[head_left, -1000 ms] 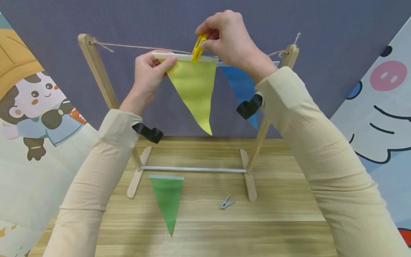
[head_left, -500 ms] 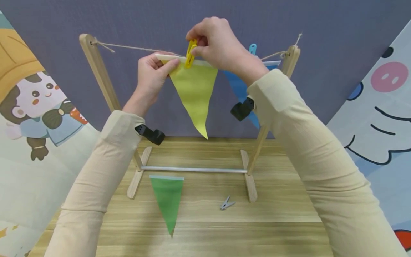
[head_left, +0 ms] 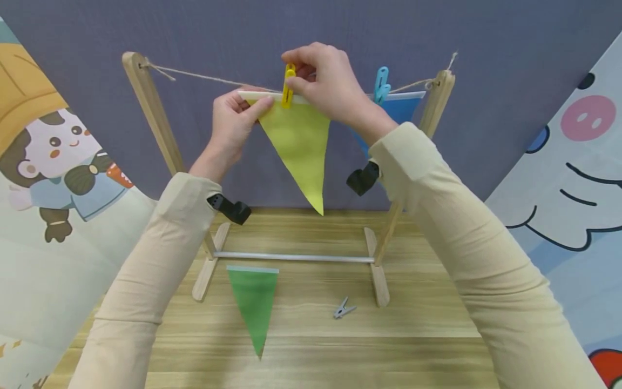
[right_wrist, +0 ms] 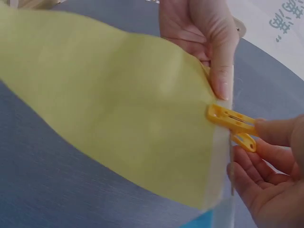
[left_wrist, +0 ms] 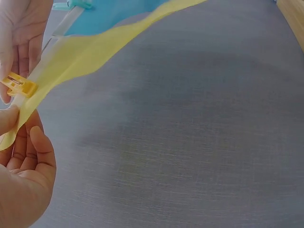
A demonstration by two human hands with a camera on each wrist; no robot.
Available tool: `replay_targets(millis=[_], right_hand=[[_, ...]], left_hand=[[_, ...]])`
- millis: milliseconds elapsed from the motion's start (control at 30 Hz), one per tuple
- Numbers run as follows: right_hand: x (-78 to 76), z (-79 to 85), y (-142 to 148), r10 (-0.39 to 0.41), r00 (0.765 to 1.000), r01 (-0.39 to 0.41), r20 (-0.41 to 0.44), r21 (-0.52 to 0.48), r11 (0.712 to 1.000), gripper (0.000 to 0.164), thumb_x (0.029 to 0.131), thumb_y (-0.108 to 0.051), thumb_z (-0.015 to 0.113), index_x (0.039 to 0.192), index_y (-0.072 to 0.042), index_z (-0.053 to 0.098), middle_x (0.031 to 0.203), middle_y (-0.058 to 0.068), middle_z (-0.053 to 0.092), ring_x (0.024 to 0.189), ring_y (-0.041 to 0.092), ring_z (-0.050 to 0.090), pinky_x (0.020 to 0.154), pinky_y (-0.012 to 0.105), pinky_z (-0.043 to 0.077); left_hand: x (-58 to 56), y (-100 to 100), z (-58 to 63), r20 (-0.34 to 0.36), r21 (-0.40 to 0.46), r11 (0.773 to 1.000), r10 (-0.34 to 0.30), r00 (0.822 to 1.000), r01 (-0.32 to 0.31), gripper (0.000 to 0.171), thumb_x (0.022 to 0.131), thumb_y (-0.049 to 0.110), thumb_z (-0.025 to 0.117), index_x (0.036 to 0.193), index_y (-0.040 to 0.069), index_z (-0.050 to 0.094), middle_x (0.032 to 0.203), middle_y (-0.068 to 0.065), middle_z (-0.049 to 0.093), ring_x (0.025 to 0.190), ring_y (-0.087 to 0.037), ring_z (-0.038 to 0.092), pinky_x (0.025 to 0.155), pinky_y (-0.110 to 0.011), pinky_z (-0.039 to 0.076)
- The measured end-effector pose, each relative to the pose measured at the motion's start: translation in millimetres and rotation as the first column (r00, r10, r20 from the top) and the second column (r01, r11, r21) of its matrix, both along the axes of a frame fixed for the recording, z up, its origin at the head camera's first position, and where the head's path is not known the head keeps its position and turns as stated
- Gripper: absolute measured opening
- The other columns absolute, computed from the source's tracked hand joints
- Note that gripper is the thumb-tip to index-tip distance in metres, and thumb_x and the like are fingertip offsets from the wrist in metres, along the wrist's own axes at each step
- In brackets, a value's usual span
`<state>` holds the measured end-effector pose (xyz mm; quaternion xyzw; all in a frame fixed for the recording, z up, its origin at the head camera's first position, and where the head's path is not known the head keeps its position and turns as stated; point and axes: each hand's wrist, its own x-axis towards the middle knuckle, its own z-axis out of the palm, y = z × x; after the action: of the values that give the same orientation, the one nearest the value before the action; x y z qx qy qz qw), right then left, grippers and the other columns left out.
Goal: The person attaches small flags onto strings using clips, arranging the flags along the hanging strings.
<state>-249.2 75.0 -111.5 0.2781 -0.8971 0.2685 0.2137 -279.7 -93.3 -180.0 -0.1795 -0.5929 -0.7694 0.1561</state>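
A yellow pennant (head_left: 301, 143) with a white top edge hangs at the string (head_left: 209, 79). My left hand (head_left: 230, 121) pinches its upper left corner, thumb in front and fingers behind. My right hand (head_left: 330, 78) holds a yellow clothespin (head_left: 289, 89) by its handles; its tips lie over the white edge, as the right wrist view also shows for the clothespin (right_wrist: 228, 118). To the right, a blue pennant (head_left: 400, 108) hangs under a light blue clothespin (head_left: 382, 86), partly hidden by my right wrist.
Two wooden posts (head_left: 155, 111) carry the string, joined low down by a pale rod (head_left: 291, 257). On the wooden table (head_left: 413, 346) lie a green pennant (head_left: 254, 302) and a grey clothespin (head_left: 343, 309). A grey-blue panel (head_left: 233, 32) stands behind, with cartoon-printed panels (head_left: 73, 146) at both sides.
Both hands have come down slightly with the yellow pennant, and the string sags more. The yellow clothespin has shifted left and down and now stands more upright. The light blue clothespin has come into view.
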Motion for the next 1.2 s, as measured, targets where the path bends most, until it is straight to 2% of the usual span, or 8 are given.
replay_targets(millis=[233, 567, 967, 1067, 1200], right_hand=[[-1.6, -8.6, -3, 0.030, 0.999, -0.032, -0.024, -0.070, 0.997, 0.036, 0.094, -0.011, 0.056, 0.128, -0.002, 0.055, 0.112, 0.012, 0.056, 0.100, 0.017, 0.054, 0.090, 0.016, 0.044], [-1.5, -11.7, -4, 0.049, 0.997, -0.051, -0.054, -0.041, 0.998, 0.035, 0.094, -0.009, 0.054, 0.128, -0.002, 0.056, 0.110, 0.013, 0.056, 0.091, 0.017, 0.047, 0.083, 0.019, 0.044], [-3.1, -14.5, -3, 0.022, 0.999, -0.025, -0.043, -0.066, 0.998, 0.036, 0.093, -0.010, 0.057, 0.129, -0.002, 0.055, 0.112, 0.012, 0.055, 0.096, 0.016, 0.052, 0.089, 0.017, 0.044], [-2.8, -14.3, -4, 0.014, 0.999, -0.017, -0.042, -0.071, 0.997, 0.039, 0.093, -0.011, 0.058, 0.130, -0.003, 0.053, 0.114, 0.011, 0.055, 0.099, 0.016, 0.052, 0.091, 0.016, 0.043], [-1.7, -13.0, -3, 0.005, 0.999, -0.009, -0.054, -0.068, 0.998, 0.044, 0.091, -0.013, 0.061, 0.133, -0.004, 0.050, 0.116, 0.011, 0.054, 0.105, 0.016, 0.053, 0.094, 0.015, 0.041]], left_hand=[[-0.9, 0, -5.0, 0.008, -0.007, 1.000, 0.003, 1.000, -0.003, 0.007, 0.082, -0.001, 0.069, 0.081, 0.005, 0.071, 0.075, -0.002, 0.066, 0.064, -0.008, 0.058, 0.058, -0.017, 0.048], [-1.1, 2, -6.6, -0.006, -0.020, 1.000, 0.009, 1.000, -0.009, 0.010, 0.083, -0.001, 0.068, 0.079, 0.006, 0.072, 0.074, -0.001, 0.066, 0.064, -0.007, 0.058, 0.058, -0.017, 0.046], [-1.6, 2, -10.8, 0.008, -0.047, 0.999, 0.005, 1.000, -0.004, 0.003, 0.084, 0.001, 0.068, 0.086, 0.002, 0.069, 0.077, -0.001, 0.066, 0.069, -0.008, 0.060, 0.064, -0.019, 0.048], [-1.3, 1, -12.3, 0.024, -0.053, 0.998, -0.018, 1.000, 0.019, 0.005, 0.083, 0.001, 0.068, 0.088, 0.002, 0.069, 0.077, -0.001, 0.067, 0.071, -0.009, 0.061, 0.066, -0.020, 0.049], [-1.3, 0, -14.2, 0.011, -0.068, 0.997, -0.043, 0.999, 0.044, 0.009, 0.084, -0.001, 0.067, 0.092, 0.000, 0.067, 0.076, 0.002, 0.068, 0.071, -0.008, 0.062, 0.066, -0.020, 0.049]])
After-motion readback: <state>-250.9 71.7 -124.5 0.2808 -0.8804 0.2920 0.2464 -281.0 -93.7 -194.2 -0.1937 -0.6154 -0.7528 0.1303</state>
